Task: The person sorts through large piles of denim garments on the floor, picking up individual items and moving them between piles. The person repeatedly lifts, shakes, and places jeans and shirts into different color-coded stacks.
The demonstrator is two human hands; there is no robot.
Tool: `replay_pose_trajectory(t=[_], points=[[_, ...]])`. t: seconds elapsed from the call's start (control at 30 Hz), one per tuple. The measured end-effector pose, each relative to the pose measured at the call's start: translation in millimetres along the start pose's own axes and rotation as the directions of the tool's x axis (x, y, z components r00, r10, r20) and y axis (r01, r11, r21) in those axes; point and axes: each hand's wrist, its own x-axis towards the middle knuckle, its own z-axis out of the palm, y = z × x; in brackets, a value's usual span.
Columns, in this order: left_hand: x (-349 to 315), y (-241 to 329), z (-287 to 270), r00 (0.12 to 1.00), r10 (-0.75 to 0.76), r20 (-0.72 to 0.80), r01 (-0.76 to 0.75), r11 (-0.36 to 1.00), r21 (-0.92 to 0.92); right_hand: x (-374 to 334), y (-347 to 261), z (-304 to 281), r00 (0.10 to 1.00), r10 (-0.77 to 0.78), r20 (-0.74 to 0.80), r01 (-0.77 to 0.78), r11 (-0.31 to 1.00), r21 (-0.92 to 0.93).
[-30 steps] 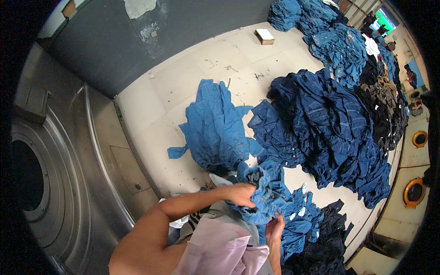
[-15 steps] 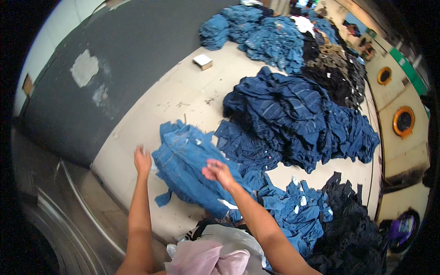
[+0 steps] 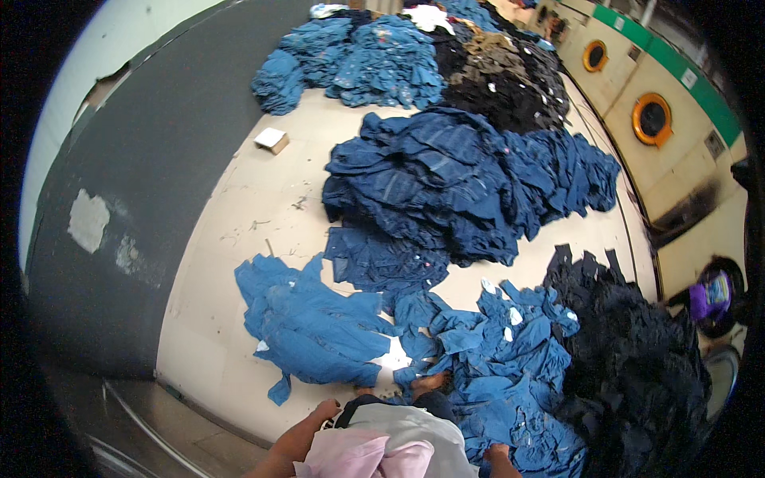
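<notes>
My left hand (image 3: 325, 412) is low beside my waist, close to the lower edge of a light-blue denim garment (image 3: 311, 327) that lies spread on the floor in front of me. My right hand (image 3: 498, 452) hangs at my right side, over the near end of a medium-blue heap of clothes (image 3: 510, 358) with white tags. I see nothing held in either hand, and the fingers of both are too hidden to judge. My bare feet (image 3: 430, 384) stand at the edge of the garments.
A large dark-blue denim pile (image 3: 446, 175) lies ahead, and a black clothes heap (image 3: 629, 358) to the right. Farther back are lighter blue stacks (image 3: 382, 64) and a small white box (image 3: 272, 140). A grey wall (image 3: 159, 159) bounds the left; machines with orange round doors (image 3: 652, 119) line the right.
Both hands have dropped from above the light-blue garment to my sides. The garment now lies flatter on the floor. My view has turned, showing more of the machines on the right.
</notes>
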Motion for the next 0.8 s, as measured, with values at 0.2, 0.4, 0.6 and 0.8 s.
replay_pose_trajectory(t=[0.2, 0.4, 0.6, 0.8], points=[[85, 66, -73, 0.985, -0.073, -0.154, 0.080, 0.996, 0.040, 13, 20, 52, 0.901, -0.261, 0.346, 0.420, 0.719, -0.554], [166, 179, -115, 0.993, -0.122, -0.001, 0.119, 0.967, -0.226, -6, -76, 60, 0.877, -0.457, 0.148, 0.472, 0.877, -0.092], [181, 341, -121, 0.993, 0.118, -0.032, -0.121, 0.935, -0.332, 14, -113, -8, 0.984, -0.095, 0.150, -0.003, 0.834, 0.552], [208, 388, -138, 0.975, 0.206, 0.080, -0.196, 0.974, -0.118, 30, -71, 24, 0.994, 0.048, 0.099, -0.102, 0.732, 0.673]])
